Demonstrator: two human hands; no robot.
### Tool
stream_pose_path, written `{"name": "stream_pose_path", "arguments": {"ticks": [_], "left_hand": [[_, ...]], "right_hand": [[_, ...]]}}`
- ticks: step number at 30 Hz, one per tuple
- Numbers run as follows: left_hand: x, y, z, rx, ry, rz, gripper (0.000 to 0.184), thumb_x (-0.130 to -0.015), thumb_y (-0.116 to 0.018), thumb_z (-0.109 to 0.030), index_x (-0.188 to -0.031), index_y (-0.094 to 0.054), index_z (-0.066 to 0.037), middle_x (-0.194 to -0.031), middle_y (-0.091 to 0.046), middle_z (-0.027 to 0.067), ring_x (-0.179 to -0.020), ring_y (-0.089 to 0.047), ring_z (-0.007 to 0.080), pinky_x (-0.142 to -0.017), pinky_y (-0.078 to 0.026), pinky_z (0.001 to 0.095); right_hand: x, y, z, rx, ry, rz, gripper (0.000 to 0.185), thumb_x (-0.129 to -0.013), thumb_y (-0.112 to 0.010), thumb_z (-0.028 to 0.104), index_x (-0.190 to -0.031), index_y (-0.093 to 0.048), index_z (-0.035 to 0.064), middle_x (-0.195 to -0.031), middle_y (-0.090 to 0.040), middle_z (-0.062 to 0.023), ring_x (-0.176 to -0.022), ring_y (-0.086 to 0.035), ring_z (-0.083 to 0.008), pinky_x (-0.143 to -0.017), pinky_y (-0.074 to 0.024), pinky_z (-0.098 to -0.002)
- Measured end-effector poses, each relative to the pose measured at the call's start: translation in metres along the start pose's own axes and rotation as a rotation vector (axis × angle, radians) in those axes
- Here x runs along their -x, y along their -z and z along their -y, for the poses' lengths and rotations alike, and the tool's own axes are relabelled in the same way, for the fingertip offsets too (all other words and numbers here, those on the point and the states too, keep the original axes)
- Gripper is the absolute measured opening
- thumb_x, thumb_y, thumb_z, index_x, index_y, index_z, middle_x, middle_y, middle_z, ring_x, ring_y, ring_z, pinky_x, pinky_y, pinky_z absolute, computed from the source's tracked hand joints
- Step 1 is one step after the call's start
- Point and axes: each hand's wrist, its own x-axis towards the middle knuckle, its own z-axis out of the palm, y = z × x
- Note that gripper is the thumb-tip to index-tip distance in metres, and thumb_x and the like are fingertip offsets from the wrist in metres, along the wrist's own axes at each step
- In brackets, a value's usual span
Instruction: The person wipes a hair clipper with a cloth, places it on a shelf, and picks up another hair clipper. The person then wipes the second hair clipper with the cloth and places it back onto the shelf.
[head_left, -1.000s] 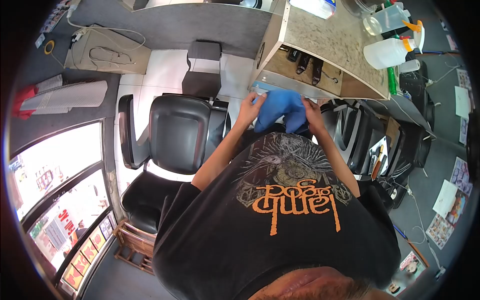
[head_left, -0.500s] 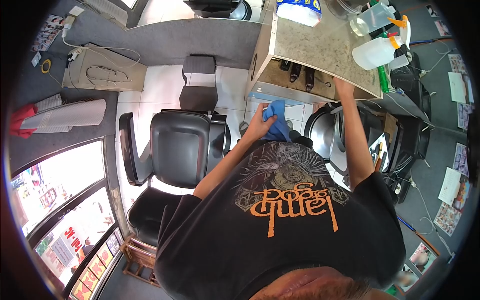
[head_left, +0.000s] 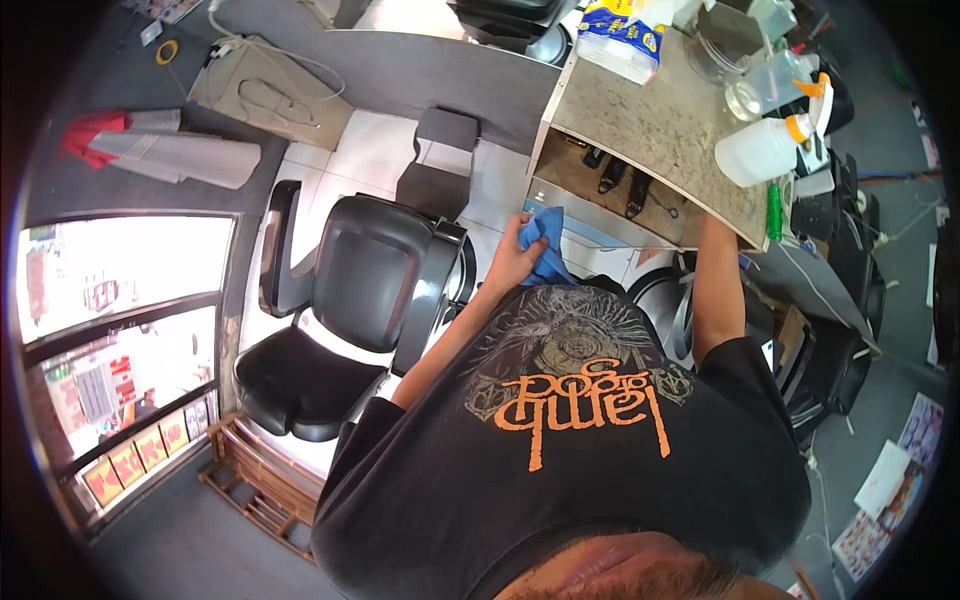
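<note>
My left hand is closed around a crumpled blue cloth, held in front of the shirt. My right forearm reaches under the top of a wooden cabinet, into its open compartment. The board hides that hand's fingers and whatever they may touch. Inside the compartment, left of the arm, lie dark hair clippers and another dark clipper-like tool. A small metal piece with a ring, perhaps scissors, lies between them and my arm.
On the cabinet top stand a white spray bottle with an orange trigger, a clear bottle and a blue-yellow packet. A black barber chair is at the left. A wooden bench stands by the window.
The view has turned, so the room appears shifted and tilted. My right hand has gone deeper into the compartment and out of sight. My left hand keeps hold of the blue cloth.
</note>
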Motion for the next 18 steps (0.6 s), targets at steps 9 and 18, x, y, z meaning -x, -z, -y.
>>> {"name": "stream_pose_path", "arguments": {"ticks": [9, 18], "left_hand": [[0.017, -0.017, -0.010, 0.103, 0.114, -0.135, 0.039, -0.094, -0.071, -0.011, -0.127, -0.052, -0.002, -0.105, -0.068, 0.0120, -0.096, -0.064, 0.0176, -0.084, -0.052, 0.0329], [0.015, -0.030, -0.021, 0.041, 0.077, -0.157, 0.036, -0.093, -0.072, -0.011, -0.123, -0.054, -0.002, -0.103, -0.066, 0.0104, -0.097, -0.062, 0.0177, -0.088, -0.051, 0.0326]], "right_hand": [[-0.004, -0.001, -0.008, -0.048, 0.007, 0.002, 0.039, -0.097, -0.063, 0.023, -0.128, -0.067, 0.0006, -0.132, -0.065, -0.0222, -0.121, -0.058, -0.0446, -0.106, -0.0434, -0.0504], [-0.004, 0.002, -0.013, -0.063, -0.007, -0.005, 0.040, -0.097, -0.064, 0.023, -0.130, -0.065, 0.0007, -0.134, -0.064, -0.0219, -0.124, -0.057, -0.0435, -0.108, -0.0418, -0.0499]]}}
